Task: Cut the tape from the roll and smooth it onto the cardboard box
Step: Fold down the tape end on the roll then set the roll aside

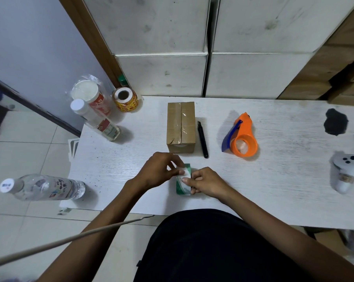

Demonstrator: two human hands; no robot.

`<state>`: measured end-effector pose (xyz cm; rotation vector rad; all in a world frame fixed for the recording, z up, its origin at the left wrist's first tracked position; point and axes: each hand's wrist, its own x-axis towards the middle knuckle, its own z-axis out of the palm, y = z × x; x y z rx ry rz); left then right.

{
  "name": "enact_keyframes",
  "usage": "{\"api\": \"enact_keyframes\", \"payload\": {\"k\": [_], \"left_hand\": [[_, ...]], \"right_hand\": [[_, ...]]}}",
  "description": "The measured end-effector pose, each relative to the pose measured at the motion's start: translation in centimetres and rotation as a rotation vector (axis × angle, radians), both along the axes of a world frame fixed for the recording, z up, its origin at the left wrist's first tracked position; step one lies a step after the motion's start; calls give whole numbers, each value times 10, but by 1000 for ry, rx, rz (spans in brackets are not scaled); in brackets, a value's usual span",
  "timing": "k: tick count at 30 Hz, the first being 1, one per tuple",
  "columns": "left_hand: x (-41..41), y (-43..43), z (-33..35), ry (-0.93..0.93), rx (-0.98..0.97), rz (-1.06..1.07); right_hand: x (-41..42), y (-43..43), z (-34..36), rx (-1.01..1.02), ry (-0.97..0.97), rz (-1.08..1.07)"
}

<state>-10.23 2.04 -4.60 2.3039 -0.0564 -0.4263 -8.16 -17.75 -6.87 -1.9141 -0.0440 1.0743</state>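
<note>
- Nearest the camera, a dark-clothed lap [192,247] and two bare forearms reach over the near edge of the white table [273,180].
- Left hand [157,171] and right hand [204,185] meet at a small green-and-white packet [183,183] lying near the middle of the near edge; both are curled, with fingertips pinching or pressing the packet's top face. What the packet holds cannot be told.
- Cardboard box [180,127]: stands just beyond the hands, toward the table's centre, its flaps shut and a glossy strip of clear tape already running along its top seam.
- Tape dispenser [240,137]: orange, with a blue blade guard, rests untouched toward the right, well apart from both hands.
- Black pen [202,139]: lies just beside the box's right side.
- Judged step: neither hand is on the tape, so cutting seems either finished or not in hand. To smooth well, press from the seam's middle outward and rub the strip's ends down over the box edges.
- Containers at the far left corner: a capped white bottle [94,121] lying tilted, a bagged stack of cups [90,94], and a roll of labels [126,99]. A clear water bottle [44,187] lies off the left edge, its fill level unclear.
</note>
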Motion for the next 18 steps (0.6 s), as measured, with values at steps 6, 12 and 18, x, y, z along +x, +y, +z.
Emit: {"api": "enact_keyframes", "payload": {"k": [6, 12, 18], "left_hand": [[1, -5, -4, -52, 60, 14], [-4, -10, -4, -65, 37, -44], [-6, -19, -4, -152, 200, -48]], "right_hand": [[-1, 0, 2, -9, -27, -10], [-2, -1, 9, 14, -61, -6], [-1, 3, 7, -62, -100, 76]]}}
